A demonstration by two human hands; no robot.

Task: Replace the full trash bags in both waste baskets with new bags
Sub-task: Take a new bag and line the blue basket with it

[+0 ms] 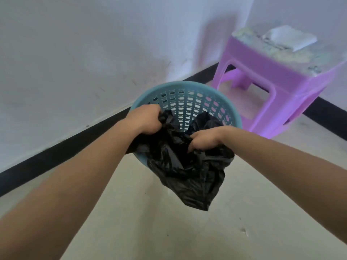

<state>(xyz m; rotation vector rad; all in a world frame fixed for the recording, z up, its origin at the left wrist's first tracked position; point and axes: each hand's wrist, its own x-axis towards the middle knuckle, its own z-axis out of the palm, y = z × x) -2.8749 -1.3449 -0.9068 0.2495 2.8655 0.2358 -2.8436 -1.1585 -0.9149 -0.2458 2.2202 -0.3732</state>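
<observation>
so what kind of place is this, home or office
Probably a corner of a plain room in a home: white wall with black baseboard, a purple plastic stool, and a black trash bag held over a blue perforated waste basket.

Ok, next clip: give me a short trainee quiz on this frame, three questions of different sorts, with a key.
1. True or false: the left hand and the right hand both grip the black trash bag.
2. What stands to the right of the blue waste basket? A) a wooden chair B) a purple plastic stool C) a second basket
3. Fill in: the basket's far inner wall is ___ (lined / bare).
Key: 1 true; 2 B; 3 bare.
</observation>
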